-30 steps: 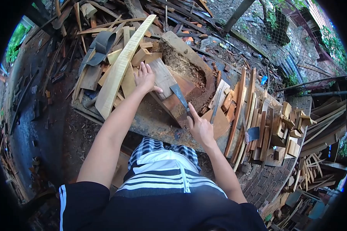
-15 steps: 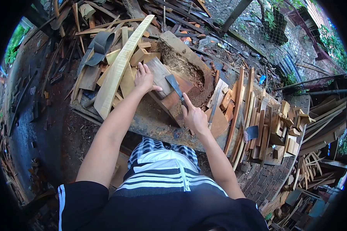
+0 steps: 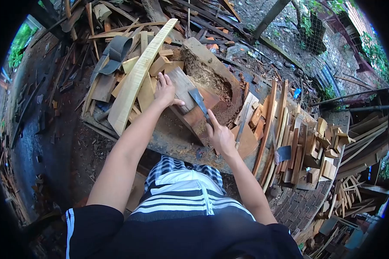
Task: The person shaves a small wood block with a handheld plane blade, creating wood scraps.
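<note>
A wooden board (image 3: 180,85), grey at its far end and reddish brown nearer me, lies tilted on the workbench. My left hand (image 3: 165,92) rests along its left edge, fingers spread and thumb out over the top face. Wrapped round the handle of a dark, flat-bladed tool (image 3: 198,100) is my right hand (image 3: 221,138). The blade widens toward its tip and lies over the board's face, around where grey meets reddish brown. Past the board sits a thick hollowed block (image 3: 230,77) with wood chips in it.
A long pale curved plank (image 3: 138,80) leans over offcuts on the left, beside a grey curled strip (image 3: 115,52). On the right lie long wooden strips (image 3: 266,127), a second broad-bladed tool (image 3: 284,153) and stacked small pieces (image 3: 322,144). The bench's near edge (image 3: 177,153) runs before my waist.
The whole view has shifted slightly right and down. Both hands keep nearly the same places on the board and tool, and the blade remains over the board.
</note>
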{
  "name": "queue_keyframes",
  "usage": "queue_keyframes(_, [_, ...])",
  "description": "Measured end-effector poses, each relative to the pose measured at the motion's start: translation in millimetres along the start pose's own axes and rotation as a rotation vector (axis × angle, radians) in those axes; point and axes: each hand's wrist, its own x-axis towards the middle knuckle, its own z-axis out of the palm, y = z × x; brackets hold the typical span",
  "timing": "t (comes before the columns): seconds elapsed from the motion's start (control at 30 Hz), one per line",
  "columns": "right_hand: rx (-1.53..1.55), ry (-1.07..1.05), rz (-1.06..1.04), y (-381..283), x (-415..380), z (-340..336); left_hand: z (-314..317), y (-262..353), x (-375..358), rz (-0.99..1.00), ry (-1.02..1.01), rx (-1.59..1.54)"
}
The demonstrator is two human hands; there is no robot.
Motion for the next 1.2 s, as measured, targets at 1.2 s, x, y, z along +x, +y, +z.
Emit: queue_keyframes(1.2, [-0.008, 0.008, -0.050, 11.2, -8.6, 2.5, 4.3, -3.4, -2.9, -0.006, 0.078, -0.048])
